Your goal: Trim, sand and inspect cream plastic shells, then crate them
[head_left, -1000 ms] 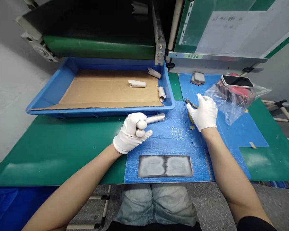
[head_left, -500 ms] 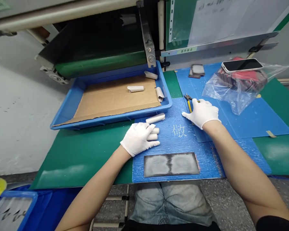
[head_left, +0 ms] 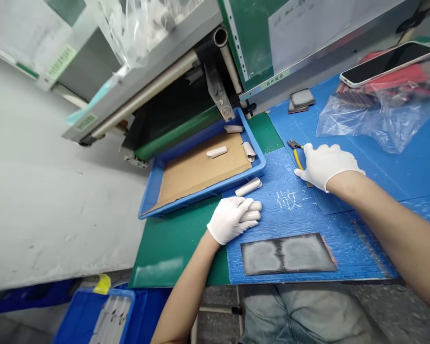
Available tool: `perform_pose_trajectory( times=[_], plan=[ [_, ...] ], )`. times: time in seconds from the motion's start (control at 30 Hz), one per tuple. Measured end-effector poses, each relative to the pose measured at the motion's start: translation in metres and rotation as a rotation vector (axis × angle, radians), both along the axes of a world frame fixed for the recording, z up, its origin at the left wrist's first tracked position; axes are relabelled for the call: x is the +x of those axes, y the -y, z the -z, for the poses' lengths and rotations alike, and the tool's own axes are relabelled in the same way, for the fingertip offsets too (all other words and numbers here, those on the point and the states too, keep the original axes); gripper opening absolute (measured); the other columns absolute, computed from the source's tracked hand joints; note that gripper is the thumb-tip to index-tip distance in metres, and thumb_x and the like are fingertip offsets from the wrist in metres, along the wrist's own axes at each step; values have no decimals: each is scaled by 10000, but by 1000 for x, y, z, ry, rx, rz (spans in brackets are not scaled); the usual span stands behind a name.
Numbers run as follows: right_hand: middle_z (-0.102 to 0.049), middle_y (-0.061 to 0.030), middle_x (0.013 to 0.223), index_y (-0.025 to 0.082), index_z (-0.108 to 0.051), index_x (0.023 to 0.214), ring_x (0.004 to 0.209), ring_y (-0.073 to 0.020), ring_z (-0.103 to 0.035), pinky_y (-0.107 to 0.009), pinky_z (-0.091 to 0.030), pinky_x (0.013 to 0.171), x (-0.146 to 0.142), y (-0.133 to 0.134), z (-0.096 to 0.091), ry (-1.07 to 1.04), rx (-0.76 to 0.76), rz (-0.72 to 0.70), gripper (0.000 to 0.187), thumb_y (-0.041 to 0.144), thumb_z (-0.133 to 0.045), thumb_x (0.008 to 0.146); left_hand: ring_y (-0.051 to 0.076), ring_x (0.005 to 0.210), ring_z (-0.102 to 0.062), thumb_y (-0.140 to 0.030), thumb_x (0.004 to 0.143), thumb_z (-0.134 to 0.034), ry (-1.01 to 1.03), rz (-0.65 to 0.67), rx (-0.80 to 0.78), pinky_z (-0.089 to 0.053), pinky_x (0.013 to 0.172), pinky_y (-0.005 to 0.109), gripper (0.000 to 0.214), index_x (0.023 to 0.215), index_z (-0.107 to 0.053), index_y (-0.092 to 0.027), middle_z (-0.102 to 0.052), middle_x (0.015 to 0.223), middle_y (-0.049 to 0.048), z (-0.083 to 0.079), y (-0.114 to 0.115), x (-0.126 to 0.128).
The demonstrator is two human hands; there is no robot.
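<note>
My left hand [head_left: 230,221], in a white glove, is closed over two whitish tube-like pieces [head_left: 251,216] on the blue mat; their far ends stick out past its fingers. A similar piece [head_left: 248,187] lies just beyond it, by the tray. My right hand [head_left: 331,165], also gloved, rests over side cutters with yellow handles [head_left: 297,159]. Its thumb is spread away from the other fingers, and the palm covers part of the handles. Nearer my body lies a dark rectangular plate [head_left: 288,254] with two greyish worn patches.
A blue tray [head_left: 204,191] lined with cardboard holds several whitish pieces, below a green conveyor roller [head_left: 179,134]. At the right, a phone [head_left: 387,64] lies on a plastic bag [head_left: 372,122] of reddish items. Small dark pads [head_left: 301,99] are stacked behind the cutters.
The camera view has turned and tilted, so the bench appears shifted and more of the left wall shows. Both hands stay by the same things, left on the tubes, right at the cutters.
</note>
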State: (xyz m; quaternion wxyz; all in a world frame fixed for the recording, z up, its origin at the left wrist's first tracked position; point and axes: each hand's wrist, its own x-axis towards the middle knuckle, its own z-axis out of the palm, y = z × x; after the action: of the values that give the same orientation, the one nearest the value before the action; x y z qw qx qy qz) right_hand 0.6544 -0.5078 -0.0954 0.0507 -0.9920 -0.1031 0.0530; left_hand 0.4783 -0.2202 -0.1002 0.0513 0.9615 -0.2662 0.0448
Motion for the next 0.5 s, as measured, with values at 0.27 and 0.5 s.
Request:
perform_pose_trajectory(
  times=[0.27,0.5],
  plan=[
    [-655,-272,1236,128,-600,1328,1152,-436,-597,-517,-480,862,-3,-1,-4,48,9,-12,726,649,-739,843,315,1085,-714,-590,940,-658,141,-54,-3,-548,939,461,509,1245,-657,-183,-733,1165,167,-14,22,11],
    [-642,-278,1270,107,-533,1442,1151,-415,-595,-469,-480,839,-7,-1,-10,39,24,8,812,621,-750,851,375,1180,-682,-504,1045,-463,129,-558,177,-493,975,505,532,1494,-547,-231,-707,1310,192,-80,-30,95]
  ],
)
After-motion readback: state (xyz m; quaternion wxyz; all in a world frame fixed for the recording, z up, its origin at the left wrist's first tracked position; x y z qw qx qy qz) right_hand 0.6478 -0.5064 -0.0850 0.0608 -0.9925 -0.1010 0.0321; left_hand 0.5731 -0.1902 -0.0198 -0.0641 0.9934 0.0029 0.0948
